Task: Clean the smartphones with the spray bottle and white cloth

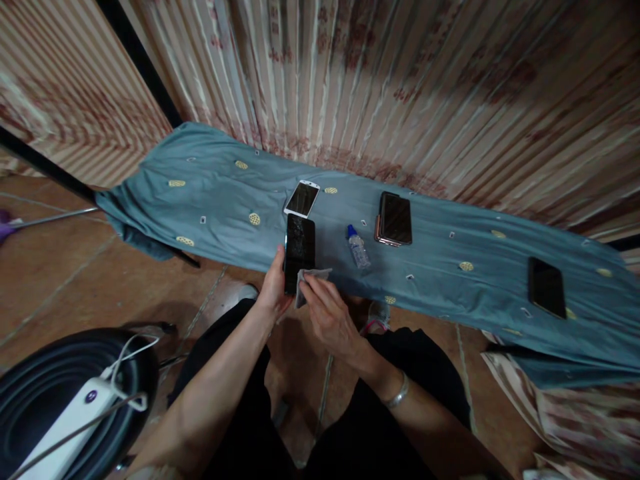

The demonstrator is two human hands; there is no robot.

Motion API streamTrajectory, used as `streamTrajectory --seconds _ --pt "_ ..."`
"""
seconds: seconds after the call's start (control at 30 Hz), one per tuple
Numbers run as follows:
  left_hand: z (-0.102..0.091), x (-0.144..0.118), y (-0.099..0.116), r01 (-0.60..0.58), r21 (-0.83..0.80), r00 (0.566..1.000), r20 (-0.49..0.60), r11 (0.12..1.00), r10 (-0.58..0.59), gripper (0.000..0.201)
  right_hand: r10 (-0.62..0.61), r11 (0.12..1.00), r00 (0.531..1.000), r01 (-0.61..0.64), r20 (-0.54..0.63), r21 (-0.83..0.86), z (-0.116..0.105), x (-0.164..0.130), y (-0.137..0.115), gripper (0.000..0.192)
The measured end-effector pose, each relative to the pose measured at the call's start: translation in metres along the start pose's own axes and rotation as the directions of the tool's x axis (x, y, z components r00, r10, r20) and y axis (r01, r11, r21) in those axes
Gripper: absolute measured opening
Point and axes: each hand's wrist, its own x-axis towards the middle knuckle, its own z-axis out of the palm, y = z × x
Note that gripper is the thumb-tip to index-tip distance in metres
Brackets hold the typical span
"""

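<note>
A dark tub (30, 387) at far left holds a white power strip (75, 417). The left hand (274, 287) grips a black phone (300, 250) over the counter's (210, 200) edge; the right hand (327, 317) pinches a grey cloth (309, 280) against it. A small bottle (358, 248) lies just beside.

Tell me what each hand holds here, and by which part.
The left hand grips a black phone by its lower left edge. The right hand pinches a grey cloth against the phone's lower end.

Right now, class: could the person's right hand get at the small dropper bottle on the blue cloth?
Probably yes. The bottle lies just beyond the right hand, with bare blue cloth between, though that hand holds a grey wipe.
</note>
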Motion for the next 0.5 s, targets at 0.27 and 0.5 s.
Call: streamTrajectory --seconds 0.27,0.5 --pt "0.001 -0.005 -0.004 0.046 0.052 0.996 0.071 0.998 -0.05 0.067 0.004 1.0 0.999 -0.004 0.047 0.005 0.003 0.007 -0.007 0.063" --pt "-0.002 -0.005 -0.017 -0.112 0.097 0.989 0.111 0.989 0.101 0.063 0.022 1.0 0.999 -0.021 0.048 -0.024 -0.003 0.017 0.0 0.058"
